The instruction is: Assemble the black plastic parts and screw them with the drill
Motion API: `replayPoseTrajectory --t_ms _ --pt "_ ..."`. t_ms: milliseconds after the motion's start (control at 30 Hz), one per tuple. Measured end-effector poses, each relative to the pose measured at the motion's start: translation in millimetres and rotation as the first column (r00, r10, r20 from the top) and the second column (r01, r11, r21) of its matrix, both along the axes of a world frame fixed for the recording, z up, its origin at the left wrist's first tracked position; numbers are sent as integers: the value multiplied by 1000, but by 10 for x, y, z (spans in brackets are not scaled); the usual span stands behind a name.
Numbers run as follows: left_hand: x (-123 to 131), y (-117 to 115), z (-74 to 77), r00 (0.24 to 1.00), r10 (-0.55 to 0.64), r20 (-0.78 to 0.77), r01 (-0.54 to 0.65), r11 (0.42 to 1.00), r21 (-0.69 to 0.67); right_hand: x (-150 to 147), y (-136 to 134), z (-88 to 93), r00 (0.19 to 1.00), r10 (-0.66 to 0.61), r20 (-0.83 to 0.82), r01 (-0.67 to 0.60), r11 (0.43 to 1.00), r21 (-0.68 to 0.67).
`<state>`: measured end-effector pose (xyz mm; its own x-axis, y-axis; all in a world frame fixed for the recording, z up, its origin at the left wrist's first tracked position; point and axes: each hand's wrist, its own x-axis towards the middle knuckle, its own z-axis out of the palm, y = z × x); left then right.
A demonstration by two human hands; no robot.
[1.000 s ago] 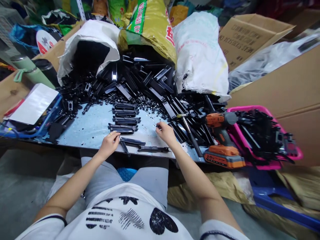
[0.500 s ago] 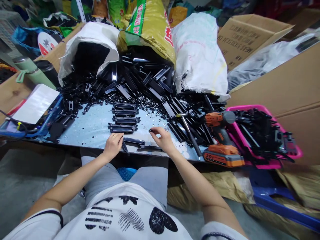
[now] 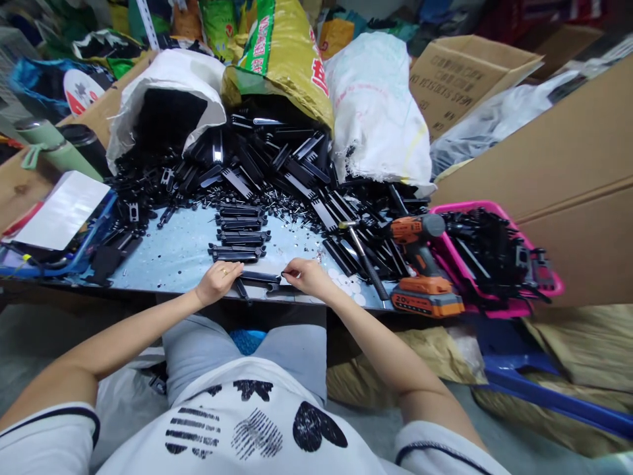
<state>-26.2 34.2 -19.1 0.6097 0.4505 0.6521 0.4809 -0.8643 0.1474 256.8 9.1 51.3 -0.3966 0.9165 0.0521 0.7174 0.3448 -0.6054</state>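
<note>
My left hand [image 3: 216, 280] rests at the near edge of the light-blue table [image 3: 178, 254], fingers curled on the end of a long black plastic part [image 3: 257, 278]. My right hand [image 3: 306, 275] is at the other end of that part, fingertips pinched on a small thin metal pin. A second black strip pokes out below my left hand. Just behind lie a few black parts in a neat row [image 3: 240, 232].
A big heap of black plastic parts [image 3: 277, 165] spills from white and yellow sacks at the back. An orange cordless drill [image 3: 420, 264] and a hammer [image 3: 363, 254] lie right of my hands, beside a pink basket [image 3: 494, 264] of parts. Cardboard boxes stand right.
My right hand came back from the loose pins toward me and now sits at the black part. My left hand stayed on the part. The view drifted right.
</note>
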Motion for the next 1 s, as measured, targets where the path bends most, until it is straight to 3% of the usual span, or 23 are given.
replayPoseTrajectory --t_ms 100,167,300,400,533,667,833,933,1000 --pt "-32 32 44 999 -6 -39 7 1000 11 -45 -1 83 979 98 180 -104 994 23" --pt "-13 -7 100 996 53 -70 -52 998 20 -83 11 118 947 154 281 -165 986 13" --pt "237 -251 216 975 175 -138 -176 984 10 -136 31 18 906 216 365 -232 973 0" --pt "567 -458 256 959 135 -249 -157 985 -69 -122 -17 -186 952 162 260 -188 979 79" --pt "828 -577 236 925 210 -316 -272 948 -165 -46 -151 -451 995 100 -9 -96 975 202" --pt "701 -568 232 898 259 -357 -332 929 -162 38 -278 -559 996 58 -70 -39 968 248" --pt "385 -584 286 872 386 -299 -435 893 -115 10 -327 -405 1000 29 -10 -25 955 295" --pt "318 -658 275 815 535 -224 -570 809 -142 -286 -244 -298 996 27 -87 6 933 359" --pt "361 -710 250 749 599 -282 -658 723 -211 -561 -148 -297 990 107 -95 -64 924 377"
